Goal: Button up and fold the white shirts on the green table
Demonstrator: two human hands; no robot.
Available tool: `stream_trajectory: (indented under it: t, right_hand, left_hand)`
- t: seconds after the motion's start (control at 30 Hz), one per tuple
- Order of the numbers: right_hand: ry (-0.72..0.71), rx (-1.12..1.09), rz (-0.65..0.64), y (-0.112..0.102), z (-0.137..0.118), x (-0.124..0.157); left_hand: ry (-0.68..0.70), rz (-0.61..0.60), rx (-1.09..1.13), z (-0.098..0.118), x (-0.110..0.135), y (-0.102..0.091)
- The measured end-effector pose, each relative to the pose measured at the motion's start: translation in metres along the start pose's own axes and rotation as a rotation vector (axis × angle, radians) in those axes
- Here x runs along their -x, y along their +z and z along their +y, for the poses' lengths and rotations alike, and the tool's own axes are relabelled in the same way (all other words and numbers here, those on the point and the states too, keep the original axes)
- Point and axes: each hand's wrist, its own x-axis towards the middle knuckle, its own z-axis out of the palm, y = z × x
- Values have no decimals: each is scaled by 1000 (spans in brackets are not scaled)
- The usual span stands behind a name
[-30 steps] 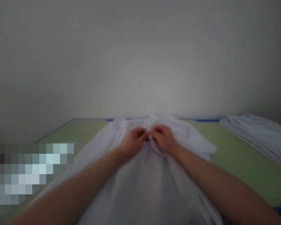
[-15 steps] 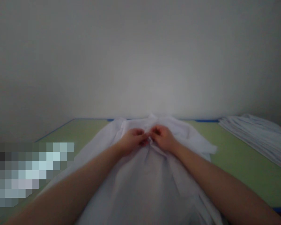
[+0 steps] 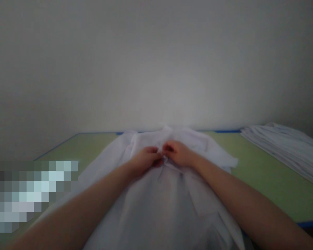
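Observation:
A white long garment, which looks like a coat or shirt (image 3: pixel 156 205), lies spread over the green table, its upper end towards the wall. My left hand (image 3: pixel 146 160) pinches the cloth near the middle of its front. Just beside it, my right hand (image 3: pixel 177 152) is closed on the same front edge, fingertips almost meeting those of the left. A small fold of cloth is raised between them. Whether a button sits there is too blurred to tell.
A green tabletop (image 3: pixel 271 187) with blue edging stands against a pale wall (image 3: pixel 156 69). At the right lies a stack of folded white cloth (image 3: pixel 289 146). A pixelated patch (image 3: pixel 33 194) hides the left side.
Both hands stay at the garment's front, with small finger shifts; the left fingertips have slipped slightly lower. The whole view has moved a little.

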Motion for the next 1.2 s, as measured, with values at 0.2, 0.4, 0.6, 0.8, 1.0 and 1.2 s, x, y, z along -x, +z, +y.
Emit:
stream_trajectory:
  t: [0.2, 0.4, 0.6, 0.8, 1.0, 1.2]
  right_hand:
    - [120, -154, -87, 3, 1, -1]
    - [379, -430, -179, 5, 0, -8]
    - [242, -284, -60, 11, 1, -3]
    - [35, 180, -145, 13, -6, 11]
    - [-30, 329, -192, 17, 5, 10]
    - [-28, 313, -183, 19, 12, 11]
  left_hand:
    - [157, 68, -491, 1, 0, -1]
    - [463, 247, -936, 12, 11, 7]
    - [433, 224, -880, 12, 8, -8]
    - [332, 232, -681, 32, 9, -27]
    - [162, 308, -753, 73, 47, -64]
    - [-159, 210, -1178, 74, 123, -109]
